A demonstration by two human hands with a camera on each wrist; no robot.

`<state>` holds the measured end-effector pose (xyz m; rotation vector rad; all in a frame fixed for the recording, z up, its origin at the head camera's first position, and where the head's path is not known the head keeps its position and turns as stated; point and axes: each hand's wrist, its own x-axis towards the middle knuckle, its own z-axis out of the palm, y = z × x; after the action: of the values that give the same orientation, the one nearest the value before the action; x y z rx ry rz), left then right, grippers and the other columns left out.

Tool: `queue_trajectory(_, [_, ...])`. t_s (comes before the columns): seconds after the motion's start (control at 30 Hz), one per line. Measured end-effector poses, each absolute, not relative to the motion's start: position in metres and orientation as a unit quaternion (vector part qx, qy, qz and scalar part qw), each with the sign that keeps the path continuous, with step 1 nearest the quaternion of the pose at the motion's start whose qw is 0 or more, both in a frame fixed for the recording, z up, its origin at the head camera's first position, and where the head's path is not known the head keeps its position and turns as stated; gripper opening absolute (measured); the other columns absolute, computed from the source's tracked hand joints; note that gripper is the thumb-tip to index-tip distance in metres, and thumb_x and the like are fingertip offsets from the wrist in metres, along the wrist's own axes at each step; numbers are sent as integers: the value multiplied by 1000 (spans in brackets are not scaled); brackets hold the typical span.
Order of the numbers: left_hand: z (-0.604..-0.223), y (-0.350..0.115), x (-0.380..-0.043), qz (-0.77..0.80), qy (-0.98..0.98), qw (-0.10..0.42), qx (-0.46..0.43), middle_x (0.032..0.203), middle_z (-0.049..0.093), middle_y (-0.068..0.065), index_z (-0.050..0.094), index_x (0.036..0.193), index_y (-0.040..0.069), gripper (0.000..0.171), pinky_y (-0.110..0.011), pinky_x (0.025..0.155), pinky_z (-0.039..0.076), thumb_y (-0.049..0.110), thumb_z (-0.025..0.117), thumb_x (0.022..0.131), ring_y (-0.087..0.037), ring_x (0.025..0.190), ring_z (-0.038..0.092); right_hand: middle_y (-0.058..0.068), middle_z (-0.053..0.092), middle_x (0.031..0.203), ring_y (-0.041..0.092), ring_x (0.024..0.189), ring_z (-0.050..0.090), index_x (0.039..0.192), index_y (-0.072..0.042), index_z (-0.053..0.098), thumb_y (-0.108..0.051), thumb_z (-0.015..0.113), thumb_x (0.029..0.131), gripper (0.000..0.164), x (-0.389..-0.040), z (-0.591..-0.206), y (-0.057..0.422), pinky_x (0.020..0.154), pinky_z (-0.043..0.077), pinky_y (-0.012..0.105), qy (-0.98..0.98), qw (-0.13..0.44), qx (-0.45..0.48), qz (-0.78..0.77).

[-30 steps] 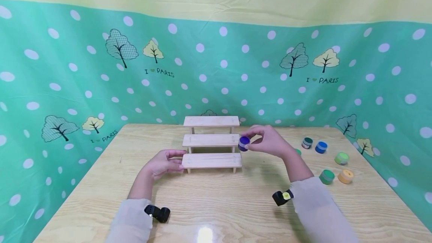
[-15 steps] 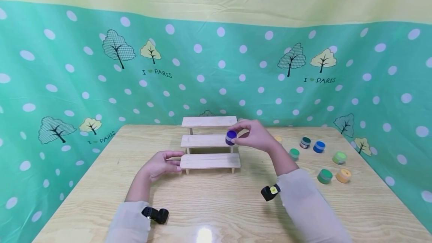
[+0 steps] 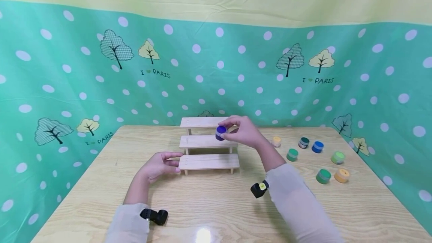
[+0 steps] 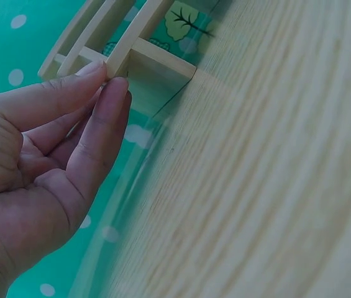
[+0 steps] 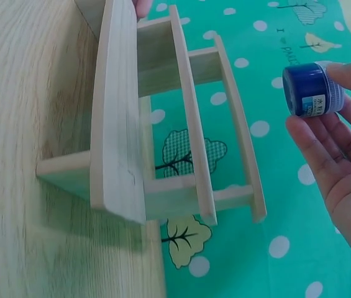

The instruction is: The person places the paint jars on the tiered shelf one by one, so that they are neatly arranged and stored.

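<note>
A small dark blue paint jar [image 3: 221, 133] with a clear lid is pinched between the thumb and fingers of my right hand [image 3: 243, 132]. In the head view the jar overlaps the middle step near its right part; the right wrist view shows the paint jar [image 5: 312, 90] held apart from the boards. The three-step wooden display stand [image 3: 208, 161] stands on the table. My left hand [image 3: 161, 167] is at the left end of its lowest step. In the left wrist view, the thumb and fingers of the left hand [image 4: 51, 143] pinch the corner of that step's board.
On the right of the table [image 3: 202, 205] stand several more jars: a green jar [image 3: 292, 155], a dark green jar [image 3: 303, 143], a blue jar [image 3: 317, 147], a light green jar [image 3: 338, 157] and an orange jar [image 3: 342, 175]. A polka-dot curtain [image 3: 189, 66] hangs behind.
My right hand has carried the blue paint jar leftward and slightly up, from beside the stand to over its middle step. The left hand has stayed at the lowest step's end.
</note>
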<state>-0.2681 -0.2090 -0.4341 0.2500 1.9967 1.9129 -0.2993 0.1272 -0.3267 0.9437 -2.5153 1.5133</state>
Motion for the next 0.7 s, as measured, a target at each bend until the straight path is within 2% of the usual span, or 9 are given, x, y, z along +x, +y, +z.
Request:
queue_trajectory(0.17, [-433,-210,-266,677,708,178,91,120,62,-26,45,136,-14,64,-35,84,57,-16,70,76,-25,100,66,7,67,100,26,95,63,113,-2,72,-9,79,79,35,-304,-325,114,76,58,30,-816,39,309,488])
queue_trajectory(0.33, [-434,-212,-266,677,709,176,88,122,61,-27,47,135,-13,64,-36,84,57,-16,70,76,-25,100,66,8,67,105,25,103,62,113,-1,71,-8,79,80,35,-309,-324,102,78,58,28,-814,39,306,493])
queue_trajectory(0.5, [-435,-212,-266,676,711,176,87,122,61,-27,48,135,-12,63,-36,85,57,-16,71,76,-25,101,66,7,66,102,23,94,63,114,0,71,-8,78,80,35,-314,-322,91,76,58,27,-812,43,313,491])
queue_trajectory(0.7, [-435,-211,-267,677,708,178,91,123,59,-30,46,136,-13,64,-38,86,56,-17,69,76,-26,101,66,6,67,101,21,93,63,114,-1,71,-8,79,79,36,-319,-318,78,76,58,26,-813,57,303,495])
